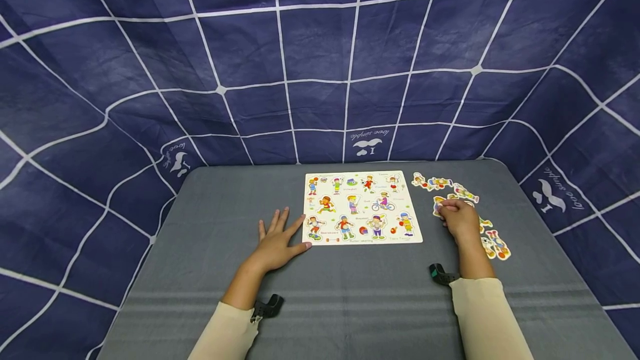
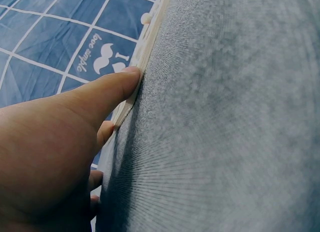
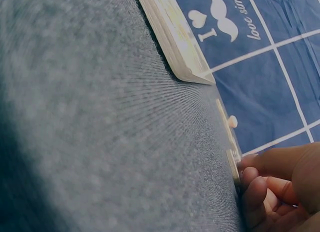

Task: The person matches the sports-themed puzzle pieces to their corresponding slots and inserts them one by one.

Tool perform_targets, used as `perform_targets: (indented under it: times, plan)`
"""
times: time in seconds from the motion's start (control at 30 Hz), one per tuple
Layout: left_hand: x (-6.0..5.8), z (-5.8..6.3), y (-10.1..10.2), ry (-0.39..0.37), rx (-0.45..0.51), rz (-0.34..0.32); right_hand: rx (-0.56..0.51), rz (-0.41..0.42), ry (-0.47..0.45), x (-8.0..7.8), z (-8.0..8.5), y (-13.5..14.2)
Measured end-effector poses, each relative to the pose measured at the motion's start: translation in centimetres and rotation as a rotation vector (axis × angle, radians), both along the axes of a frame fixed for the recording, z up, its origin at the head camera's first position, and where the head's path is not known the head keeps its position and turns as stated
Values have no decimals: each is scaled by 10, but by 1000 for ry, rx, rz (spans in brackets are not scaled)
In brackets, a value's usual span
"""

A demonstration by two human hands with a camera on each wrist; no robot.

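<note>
A wooden peg puzzle board [image 1: 340, 196] printed with sports figures lies flat on the grey table. My left hand [image 1: 274, 246] has its fingers spread, with thumb and forefinger touching the board's left edge; in the left wrist view the thumb [image 2: 117, 87] presses against that edge. Right of the board, my right hand [image 1: 461, 220] pinches a small figure-shaped puzzle piece [image 1: 437, 204] between thumb and fingertips. The right wrist view has this piece [image 3: 232, 167] low at the table surface, its knob mostly hidden by the fingers.
Loose figure pieces lie around the right hand: some behind it [image 1: 440, 183], others [image 1: 500, 246] to its right and nearer. A blue gridded cloth [image 1: 320, 104] hangs behind and beside the grey table [image 1: 350, 304]. Black straps with cameras sit on both wrists.
</note>
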State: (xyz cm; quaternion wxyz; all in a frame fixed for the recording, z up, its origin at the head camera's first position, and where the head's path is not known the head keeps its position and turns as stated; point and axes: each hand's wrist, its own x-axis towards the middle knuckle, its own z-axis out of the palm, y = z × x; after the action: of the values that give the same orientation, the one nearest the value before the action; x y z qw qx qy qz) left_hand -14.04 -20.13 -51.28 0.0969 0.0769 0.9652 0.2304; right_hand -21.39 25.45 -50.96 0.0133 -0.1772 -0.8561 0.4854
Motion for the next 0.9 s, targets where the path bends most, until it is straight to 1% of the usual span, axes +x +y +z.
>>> perform_targets:
  times: [0.13, 0.33, 0.57, 0.73, 0.9]
  plan:
    - [0, 0, -1, 1, 0, 2, 22, -2, 9, 0, 0, -1]
    - [0, 2, -1, -12, -5, 0, 83, 25, 26, 0, 1, -1]
    - [1, 3, -1, -10, -6, -1, 122, 42, 21, 1, 5, -3]
    - [1, 1, -1, -1, -4, 0, 182, 50, 36, 2, 8, -6]
    - [2, 0, -2, 2, -3, -2, 198, 61, 51, 4, 14, -11]
